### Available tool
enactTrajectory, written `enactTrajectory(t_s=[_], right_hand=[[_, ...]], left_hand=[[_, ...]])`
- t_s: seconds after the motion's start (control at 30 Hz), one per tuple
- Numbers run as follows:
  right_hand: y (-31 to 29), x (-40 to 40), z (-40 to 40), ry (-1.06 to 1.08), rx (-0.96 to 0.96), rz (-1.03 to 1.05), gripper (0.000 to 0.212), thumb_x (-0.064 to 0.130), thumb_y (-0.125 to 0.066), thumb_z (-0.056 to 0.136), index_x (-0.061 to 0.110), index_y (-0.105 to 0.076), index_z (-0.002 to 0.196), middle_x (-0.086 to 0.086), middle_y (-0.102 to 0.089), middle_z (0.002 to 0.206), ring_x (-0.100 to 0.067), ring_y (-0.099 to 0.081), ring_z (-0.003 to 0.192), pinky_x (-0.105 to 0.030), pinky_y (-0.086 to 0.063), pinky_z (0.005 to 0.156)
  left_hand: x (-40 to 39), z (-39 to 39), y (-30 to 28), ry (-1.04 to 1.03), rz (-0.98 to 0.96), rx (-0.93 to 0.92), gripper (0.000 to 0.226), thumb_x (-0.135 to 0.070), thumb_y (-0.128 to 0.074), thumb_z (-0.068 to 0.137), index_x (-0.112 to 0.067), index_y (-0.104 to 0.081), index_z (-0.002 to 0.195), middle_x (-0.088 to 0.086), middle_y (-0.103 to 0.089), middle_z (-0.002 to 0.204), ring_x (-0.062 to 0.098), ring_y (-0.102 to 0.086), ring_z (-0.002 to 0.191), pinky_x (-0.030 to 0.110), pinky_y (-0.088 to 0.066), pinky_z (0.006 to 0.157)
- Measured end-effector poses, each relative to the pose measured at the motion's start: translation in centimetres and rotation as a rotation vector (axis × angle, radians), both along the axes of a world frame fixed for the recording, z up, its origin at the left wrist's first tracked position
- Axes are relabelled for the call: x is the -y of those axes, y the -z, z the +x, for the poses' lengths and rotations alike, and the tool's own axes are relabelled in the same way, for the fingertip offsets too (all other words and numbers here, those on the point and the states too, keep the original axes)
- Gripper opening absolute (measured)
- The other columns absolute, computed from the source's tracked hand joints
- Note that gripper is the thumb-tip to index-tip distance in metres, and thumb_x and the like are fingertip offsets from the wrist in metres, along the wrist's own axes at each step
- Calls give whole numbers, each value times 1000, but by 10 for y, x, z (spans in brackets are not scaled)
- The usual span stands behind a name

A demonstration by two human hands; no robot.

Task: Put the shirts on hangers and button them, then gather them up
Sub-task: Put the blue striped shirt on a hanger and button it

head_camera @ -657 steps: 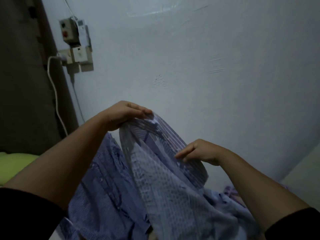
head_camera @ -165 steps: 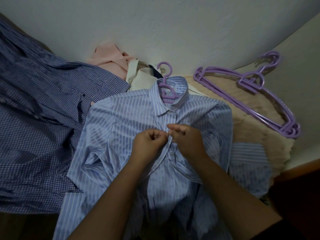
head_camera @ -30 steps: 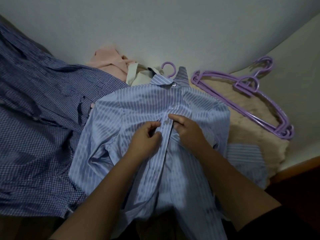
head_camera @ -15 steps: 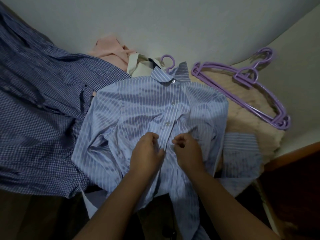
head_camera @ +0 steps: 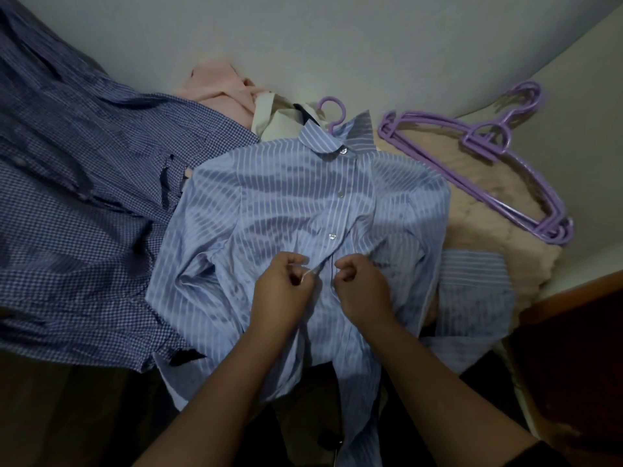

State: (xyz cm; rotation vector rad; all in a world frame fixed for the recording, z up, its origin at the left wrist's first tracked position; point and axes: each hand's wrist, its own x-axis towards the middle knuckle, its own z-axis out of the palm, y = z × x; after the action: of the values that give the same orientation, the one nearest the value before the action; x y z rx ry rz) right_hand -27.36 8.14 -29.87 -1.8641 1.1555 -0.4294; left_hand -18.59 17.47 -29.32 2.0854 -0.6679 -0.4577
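A light blue striped shirt (head_camera: pixel 269 203) lies front up on a purple hanger whose hook (head_camera: pixel 332 111) sticks out above the collar. Three buttons from the collar down the placket are fastened. My left hand (head_camera: pixel 283 288) pinches the left edge of the placket just below the third button. My right hand (head_camera: pixel 360 284) pinches the right edge opposite it, a small gap between the two. The shirt below my hands hangs open.
A dark blue checked shirt (head_camera: pixel 84 203) spreads over the left. A pink garment (head_camera: pixel 215 85) and a cream one (head_camera: pixel 279 123) lie by the wall. Several spare purple hangers (head_camera: pixel 488 170) rest on a beige fleece blanket (head_camera: pixel 478 230). A brown wooden edge (head_camera: pixel 573 294) runs at right.
Both hands have moved down the placket, from the third button, now fastened, to the spot below it. Earlier the shirt went from held up at the wall to lying flat.
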Motion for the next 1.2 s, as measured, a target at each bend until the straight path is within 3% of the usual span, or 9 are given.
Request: enactTrajectory(t_s=[0.2, 0.3, 0.43, 0.53, 0.63, 0.8, 0.9, 1.07, 1.2], right_hand=[[-12, -6, 0, -27, 110, 35, 20, 4, -53, 89, 22, -52, 96, 10, -51, 71, -3, -47, 63, -5, -36, 52], [-15, -6, 1, -16, 136, 67, 21, 5, -53, 88, 21, -55, 101, 4, -58, 79, -5, -53, 68, -8, -38, 55], [-18, -4, 0, 23, 189, 159, 22, 5, -56, 87, 24, -53, 97, -7, -65, 90, -23, -62, 79, -33, -50, 69], [-21, -3, -1, 24, 224, 224, 23, 4, -58, 86, 24, -51, 96, -12, -66, 90, -29, -64, 80, -39, -52, 72], [-19, -2, 0, 28, 218, 225, 22, 4, -57, 86, 22, -51, 96, -12, -66, 90, -28, -64, 80, -40, -52, 73], [-16, -1, -1, 46, 179, 198, 21, 5, -56, 85, 23, -51, 96, -9, -64, 87, -26, -62, 78, -37, -51, 68], [-18, 0, -2, 33, 195, 229, 26, 4, -59, 84, 22, -50, 99, -10, -65, 87, -24, -62, 80, -32, -49, 68], [-20, 2, -2, 86, 267, 330, 33, -2, -61, 81, 19, -49, 103, -12, -66, 85, -28, -65, 77, -38, -53, 72], [-22, 2, -4, 91, 319, 382, 34, -6, -60, 81, 16, -49, 104, -7, -65, 77, -23, -63, 69, -34, -52, 67]], left_hand=[[-1, -13, -12, -157, -187, -334, 22, -18, -69, 85, -25, -57, 102, 2, -71, 72, 11, -65, 66, 26, -52, 66], [-1, -18, -15, -152, -209, -405, 25, -15, -69, 86, -24, -57, 106, 4, -73, 78, 17, -67, 69, 30, -53, 65], [-2, -17, -13, -139, -202, -408, 27, -16, -70, 85, -22, -57, 108, -2, -73, 81, 14, -66, 69, 27, -50, 63], [-3, -16, -15, -110, -199, -420, 26, -13, -69, 86, -22, -56, 107, -3, -72, 80, 8, -65, 64, 19, -49, 58], [-3, -16, -18, -95, -210, -414, 26, -11, -68, 87, -23, -56, 106, -1, -72, 79, 2, -61, 55, 13, -45, 51], [-4, -17, -20, -109, -235, -318, 25, -13, -63, 89, -34, -53, 95, 18, -70, 84, 16, -59, 61, 18, -47, 56], [-3, -20, -20, -38, -188, -263, 23, -15, -63, 89, -34, -54, 98, 11, -72, 81, 22, -66, 73, 21, -50, 60], [-2, -18, -18, 3, -157, -216, 21, -16, -64, 89, -27, -54, 103, -14, -67, 70, -6, -61, 63, 6, -43, 55], [-1, -17, -19, 13, -161, -230, 23, -15, -64, 89, -28, -53, 103, -10, -69, 73, -4, -62, 62, 7, -43, 54]])
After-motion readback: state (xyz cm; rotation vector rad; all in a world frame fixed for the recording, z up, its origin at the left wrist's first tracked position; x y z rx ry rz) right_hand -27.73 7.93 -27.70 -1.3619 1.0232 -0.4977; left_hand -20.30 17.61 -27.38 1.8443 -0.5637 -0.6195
